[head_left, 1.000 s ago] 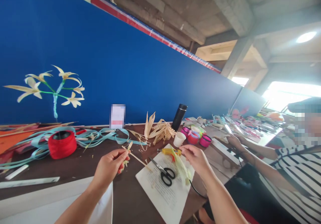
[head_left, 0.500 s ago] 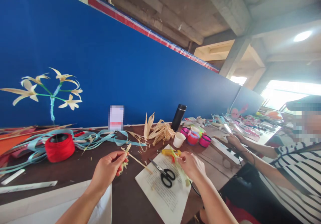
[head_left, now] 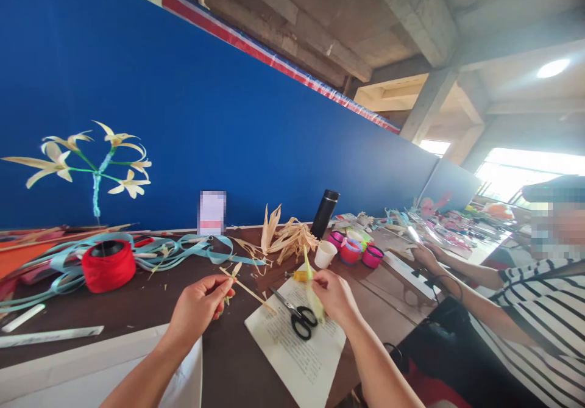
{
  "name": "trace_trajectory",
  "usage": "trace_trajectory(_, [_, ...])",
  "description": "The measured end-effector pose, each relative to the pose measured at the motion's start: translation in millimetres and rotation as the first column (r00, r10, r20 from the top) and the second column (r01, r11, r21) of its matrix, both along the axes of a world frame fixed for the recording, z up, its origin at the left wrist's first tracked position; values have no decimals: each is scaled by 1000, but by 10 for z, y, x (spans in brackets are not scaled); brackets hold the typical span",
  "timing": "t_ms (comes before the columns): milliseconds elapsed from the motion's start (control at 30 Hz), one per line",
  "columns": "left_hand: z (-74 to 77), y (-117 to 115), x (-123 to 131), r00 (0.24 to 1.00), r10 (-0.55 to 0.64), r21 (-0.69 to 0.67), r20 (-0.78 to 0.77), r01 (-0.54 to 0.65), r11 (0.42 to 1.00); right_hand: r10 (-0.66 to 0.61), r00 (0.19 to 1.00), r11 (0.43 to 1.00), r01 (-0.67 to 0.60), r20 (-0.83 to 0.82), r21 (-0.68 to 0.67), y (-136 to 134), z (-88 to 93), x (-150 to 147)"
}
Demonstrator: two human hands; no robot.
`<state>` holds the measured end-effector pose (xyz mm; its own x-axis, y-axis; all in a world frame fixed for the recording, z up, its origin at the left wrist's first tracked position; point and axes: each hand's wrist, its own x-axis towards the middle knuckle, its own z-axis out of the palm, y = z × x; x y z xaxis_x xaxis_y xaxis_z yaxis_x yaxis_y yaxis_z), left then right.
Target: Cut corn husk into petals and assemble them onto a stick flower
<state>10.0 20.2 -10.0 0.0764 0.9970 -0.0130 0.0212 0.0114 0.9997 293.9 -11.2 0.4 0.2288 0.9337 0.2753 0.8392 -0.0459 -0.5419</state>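
My left hand (head_left: 203, 301) is closed in a pinch on a thin pale stick (head_left: 253, 295), with small cream husk pieces (head_left: 236, 270) at its upper end. My right hand (head_left: 333, 295) pinches a pale green husk strip (head_left: 313, 292), which hangs over the printed paper (head_left: 304, 356). Black-handled scissors (head_left: 301, 321) lie on that paper between my hands. Just beyond them rests a yellow tool (head_left: 301, 275), partly hidden by the strip.
A red thread spool (head_left: 108, 268) and blue ribbons (head_left: 183, 249) lie at left. Dried husks (head_left: 295, 240), a white cup (head_left: 325, 254), a black bottle (head_left: 325, 214) and coloured containers (head_left: 350, 251) stand behind. A person in a striped shirt (head_left: 543, 292) works at right.
My right hand has moved left with the green strip, which now stands more upright, nearer the scissors. My left hand has barely moved and keeps its hold on the stick.
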Motion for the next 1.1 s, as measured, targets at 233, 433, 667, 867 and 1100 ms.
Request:
trace_trajectory(233, [18,4,3,1000,6,-10,9,-6,1000,-89,992,996,91,-93,14,146,107,320])
trace_trajectory(433, [-9,-6,2,1000,-17,-8,-5,17,1000,-160,963,960,203,216,-193,96,-56,608])
trace_trajectory(667, [-4,-15,1,1000,-17,-13,18,17,1000,-136,985,970,110,-108,-216,141,-264,437])
trace_trajectory(867, [21,-18,10,999,-8,-5,38,8,1000,-95,947,977,29,-306,-213,147,-246,429])
trace_trajectory(1100, [-52,27,8,993,1,-2,121,-1,1000,-58,833,991,-20,-551,-134,76,-72,305])
